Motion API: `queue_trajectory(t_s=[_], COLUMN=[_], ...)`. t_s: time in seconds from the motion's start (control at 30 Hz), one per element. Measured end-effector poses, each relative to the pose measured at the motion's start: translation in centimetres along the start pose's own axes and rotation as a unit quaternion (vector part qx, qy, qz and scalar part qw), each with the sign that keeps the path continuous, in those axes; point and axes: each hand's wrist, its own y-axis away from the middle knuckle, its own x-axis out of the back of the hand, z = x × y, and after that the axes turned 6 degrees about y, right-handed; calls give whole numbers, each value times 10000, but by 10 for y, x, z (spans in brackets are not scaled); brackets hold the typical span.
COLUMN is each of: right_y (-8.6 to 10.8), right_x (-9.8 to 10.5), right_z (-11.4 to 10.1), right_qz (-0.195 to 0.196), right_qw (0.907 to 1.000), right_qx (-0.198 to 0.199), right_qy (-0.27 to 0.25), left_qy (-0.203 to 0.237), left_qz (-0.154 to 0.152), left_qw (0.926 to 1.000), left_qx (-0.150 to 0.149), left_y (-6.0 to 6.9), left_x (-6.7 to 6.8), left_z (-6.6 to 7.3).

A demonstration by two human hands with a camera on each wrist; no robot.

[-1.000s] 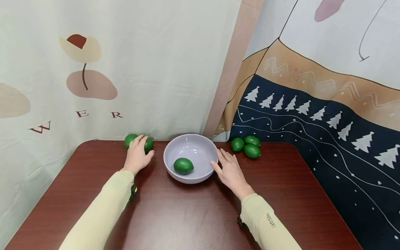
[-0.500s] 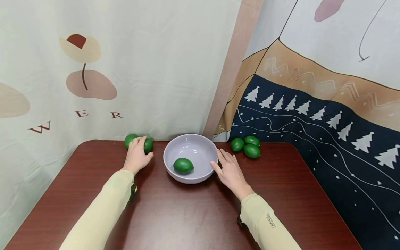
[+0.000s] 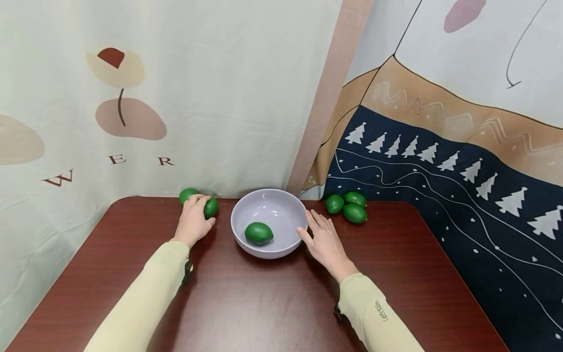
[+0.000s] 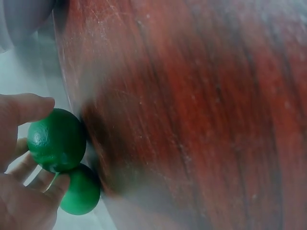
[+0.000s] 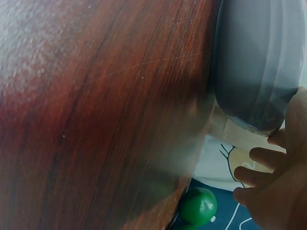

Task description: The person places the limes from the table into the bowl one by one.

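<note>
The left grip [image 3: 192, 225] was curled round a smooth green oval lime [image 3: 211, 208], with a second green lime [image 3: 187, 195] beside that grip. The right grip [image 3: 324, 243], straight-fingered, touched a round lavender bowl [image 3: 288, 217] on its left.

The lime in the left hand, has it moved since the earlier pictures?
Yes, slightly: against the back edge of the table in the head view, the held lime has shifted nearer the viewer, and a little toward the bowl.
</note>
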Motion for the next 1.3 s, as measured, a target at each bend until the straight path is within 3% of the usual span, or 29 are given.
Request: queue_trajectory(t_s=[0.3, 0.67, 1.3], right_y=[1, -1, 0], right_x=[1, 0, 4], right_z=[0, 0, -2], right_qz=[-90, -132, -129], right_qw=[9999, 9999, 9999], right_qx=[-56, -40, -55], right_qy=[-22, 36, -34], left_qy=[19, 33, 79], left_qz=[-4, -384, -452], left_qw=[9999, 9992, 9989], left_qx=[-117, -75, -44], left_y=[2, 7, 18], left_x=[0, 2, 2], left_z=[3, 10, 18])
